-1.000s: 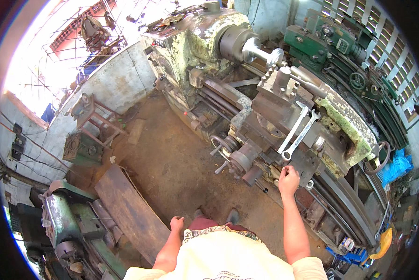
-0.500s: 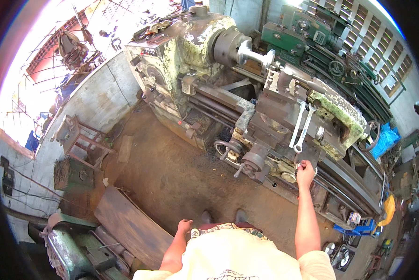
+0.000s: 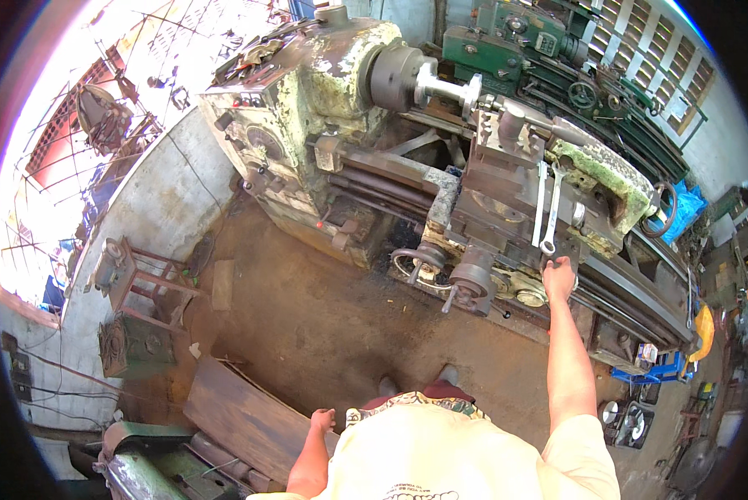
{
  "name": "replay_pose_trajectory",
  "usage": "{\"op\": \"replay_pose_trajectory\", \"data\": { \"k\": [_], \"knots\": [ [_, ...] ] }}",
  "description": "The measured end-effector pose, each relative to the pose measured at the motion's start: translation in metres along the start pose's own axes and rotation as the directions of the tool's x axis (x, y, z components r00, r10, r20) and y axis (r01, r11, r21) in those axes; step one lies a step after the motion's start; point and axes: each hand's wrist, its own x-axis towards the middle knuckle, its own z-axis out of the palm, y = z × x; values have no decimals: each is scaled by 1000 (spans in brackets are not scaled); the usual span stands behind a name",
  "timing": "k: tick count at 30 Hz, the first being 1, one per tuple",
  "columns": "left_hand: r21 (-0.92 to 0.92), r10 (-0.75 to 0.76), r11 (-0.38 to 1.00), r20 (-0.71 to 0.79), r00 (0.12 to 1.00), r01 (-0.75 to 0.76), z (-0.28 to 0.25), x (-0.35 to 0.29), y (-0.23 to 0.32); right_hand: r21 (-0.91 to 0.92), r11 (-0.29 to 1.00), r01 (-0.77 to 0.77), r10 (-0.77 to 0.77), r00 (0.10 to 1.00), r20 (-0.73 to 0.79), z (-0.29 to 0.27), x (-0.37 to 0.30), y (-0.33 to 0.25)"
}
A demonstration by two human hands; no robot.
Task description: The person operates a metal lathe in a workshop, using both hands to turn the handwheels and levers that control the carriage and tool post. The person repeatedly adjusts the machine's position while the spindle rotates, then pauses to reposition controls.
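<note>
Lying lengthwise, the ring-ended wrench [image 3: 552, 212] stops just beyond the right grip [image 3: 560, 277]; I cannot tell whether that grip clasps anything. A second silver tool [image 3: 540, 200] lies alongside, both on the lathe carriage [image 3: 504, 180]. Whether the left grip [image 3: 322, 419] is clenched is unclear.

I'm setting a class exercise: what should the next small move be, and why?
Perhaps ease the right grip forward to the ring end of the right-hand wrench: that end lies just beyond this grip, on the lathe, while the left grip hangs well away. Whether the right grip holds anything is unclear.
</note>
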Motion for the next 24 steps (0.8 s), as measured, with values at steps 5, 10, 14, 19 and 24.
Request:
{"op": "replay_pose_trajectory", "data": {
  "k": [5,10,14,19,24],
  "knots": [
    [53,-53,997,83,995,49,10,-1,6,45,998,40,-37,997,-69,2,2,6],
    [83,94,991,104,990,-103,36,3,36,136,990,-17,23,999,-39,5,5,10],
    [81,181,978,125,975,-192,52,4,69,134,991,30,-16,994,-109,8,6,12],
    [25,202,978,110,973,-206,54,-5,97,158,986,49,-27,990,-140,9,6,15],
    [83,152,983,104,983,-161,44,-13,91,138,989,54,-32,987,-156,11,9,17]
  ]
}}
